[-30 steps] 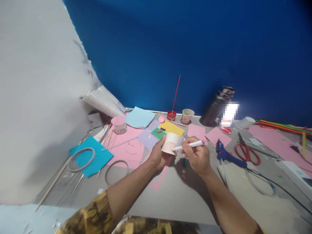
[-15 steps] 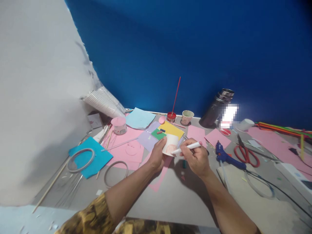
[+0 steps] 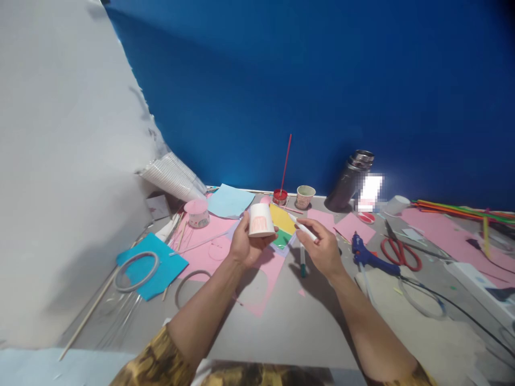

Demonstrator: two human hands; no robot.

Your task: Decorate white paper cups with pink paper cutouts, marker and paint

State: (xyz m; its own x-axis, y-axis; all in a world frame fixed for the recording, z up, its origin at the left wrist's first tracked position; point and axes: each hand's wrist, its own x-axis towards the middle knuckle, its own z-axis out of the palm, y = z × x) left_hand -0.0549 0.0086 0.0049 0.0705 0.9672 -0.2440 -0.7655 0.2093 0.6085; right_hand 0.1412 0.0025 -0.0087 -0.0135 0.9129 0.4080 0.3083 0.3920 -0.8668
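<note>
My left hand (image 3: 246, 244) is wrapped round a white paper cup (image 3: 261, 212), which is turned so its wide rim points down toward me. A pinkish-orange drawing marks the cup's side. To the right, my right hand (image 3: 319, 244) grips a white marker pen (image 3: 304, 230) between thumb and fingers, its tip end apart from the cup. Beneath the hands lie yellow paper (image 3: 281, 219), green paper (image 3: 282, 239) and pink paper (image 3: 263, 287). Another pen with a teal end (image 3: 303, 265) rests on the table by my right hand.
At the right are a blue glue gun (image 3: 374, 260), red-handled scissors (image 3: 400, 254) and a white power strip (image 3: 478, 289). A dark flask (image 3: 346, 182) leans by the blue wall. Stacked paper cups (image 3: 173, 174), a decorated cup (image 3: 199, 217) and a grey ring (image 3: 137, 272) are at the left.
The cup in my left hand has moved left and up and been tilted upright, its drawing facing me. The marker pen has come away from the cup and its angle has changed.
</note>
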